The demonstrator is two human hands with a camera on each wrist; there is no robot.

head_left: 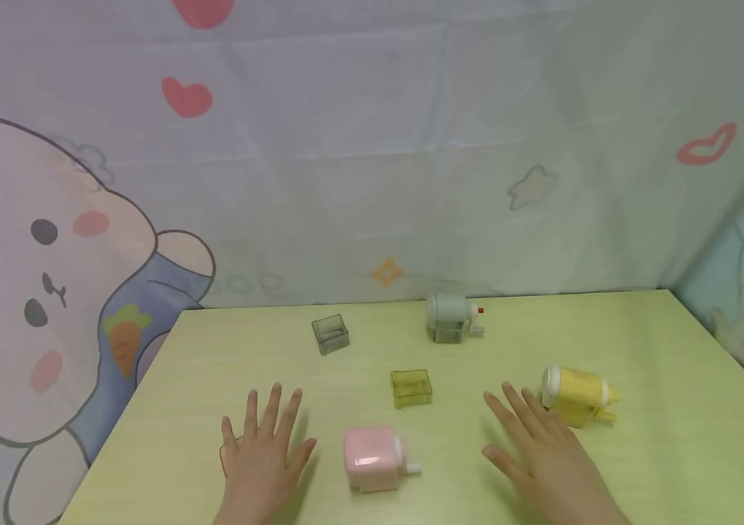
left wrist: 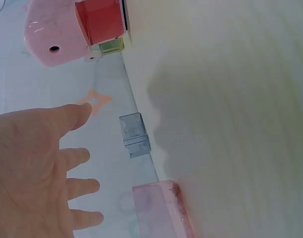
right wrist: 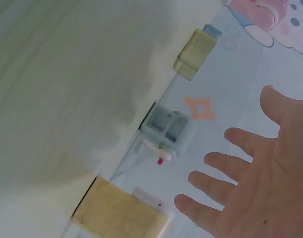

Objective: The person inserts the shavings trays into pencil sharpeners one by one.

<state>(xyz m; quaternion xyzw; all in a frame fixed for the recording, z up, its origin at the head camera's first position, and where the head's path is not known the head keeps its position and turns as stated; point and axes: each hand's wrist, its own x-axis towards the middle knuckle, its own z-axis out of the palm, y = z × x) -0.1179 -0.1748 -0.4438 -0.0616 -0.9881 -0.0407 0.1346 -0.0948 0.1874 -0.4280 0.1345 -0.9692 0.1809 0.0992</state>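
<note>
My left hand [head_left: 259, 461] hovers with spread, straight fingers over a clear drawer with a reddish rim [head_left: 222, 461], mostly hidden in the head view; its pink wall [left wrist: 159, 210] shows in the left wrist view. Right of that hand stands a pink hand-crank pencil sharpener [head_left: 372, 458]. My right hand [head_left: 543, 456] is also spread and holds nothing, just left of a yellow crank pencil sharpener [head_left: 580, 388]. Farther back are a grey-green crank pencil sharpener [head_left: 448, 315], a clear grey drawer [head_left: 330, 335] and a clear yellow drawer [head_left: 411, 388].
A pale wood-patterned table [head_left: 667, 364] carries everything. Behind it hangs a cloth backdrop [head_left: 359, 182] printed with hearts, a star and a cartoon animal. The table's back edge runs just behind the grey-green sharpener.
</note>
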